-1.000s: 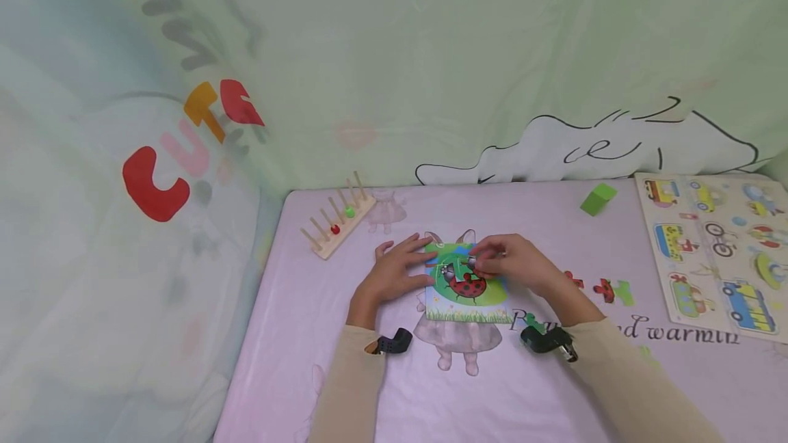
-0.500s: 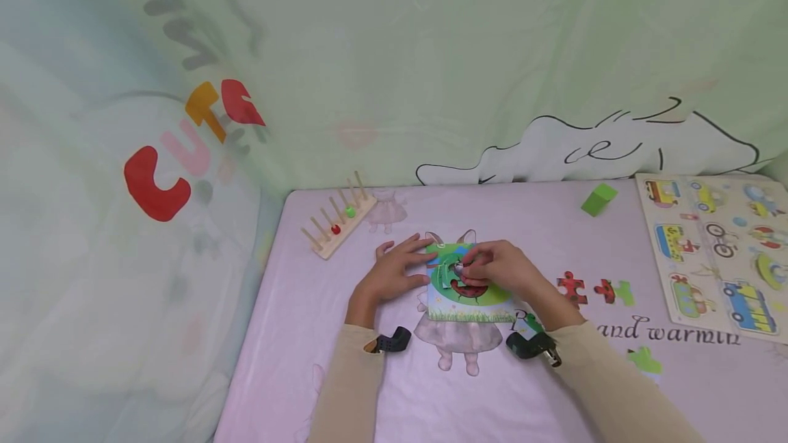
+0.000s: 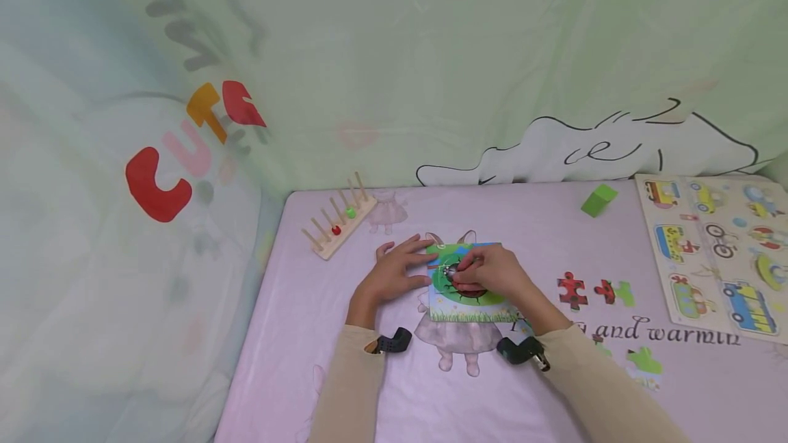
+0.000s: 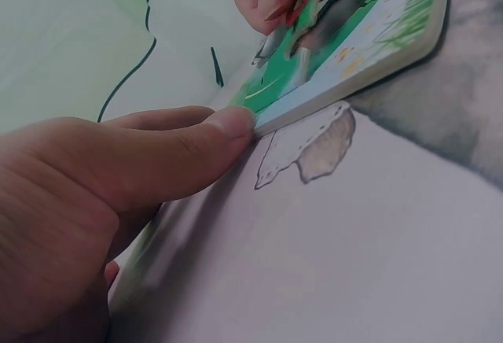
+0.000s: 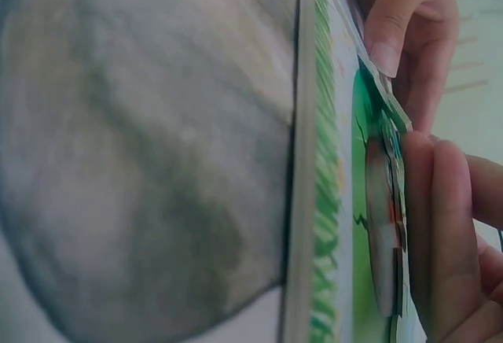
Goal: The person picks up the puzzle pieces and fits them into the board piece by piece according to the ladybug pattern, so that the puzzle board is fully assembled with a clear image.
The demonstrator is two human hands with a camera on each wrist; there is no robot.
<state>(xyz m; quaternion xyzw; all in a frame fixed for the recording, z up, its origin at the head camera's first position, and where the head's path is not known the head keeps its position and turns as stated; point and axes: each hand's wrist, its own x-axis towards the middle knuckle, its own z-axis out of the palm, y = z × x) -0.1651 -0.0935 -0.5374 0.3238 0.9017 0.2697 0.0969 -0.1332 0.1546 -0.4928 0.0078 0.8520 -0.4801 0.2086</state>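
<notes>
Right hand [image 3: 495, 272] is pinching a puzzle piece [image 3: 452, 270] above the board [image 3: 470, 314]; left hand [image 3: 397, 275], fingers spread, is steadying its left edge. I'd be squaring up before pressing.

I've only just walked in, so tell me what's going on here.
A person has both hands at a puzzle board with a ladybug on it. The left hand rests against its left side while the right hand pinches a piece over the picture. Whether that piece is seated, I can't tell. More loose pieces lie to the person's right.
</notes>
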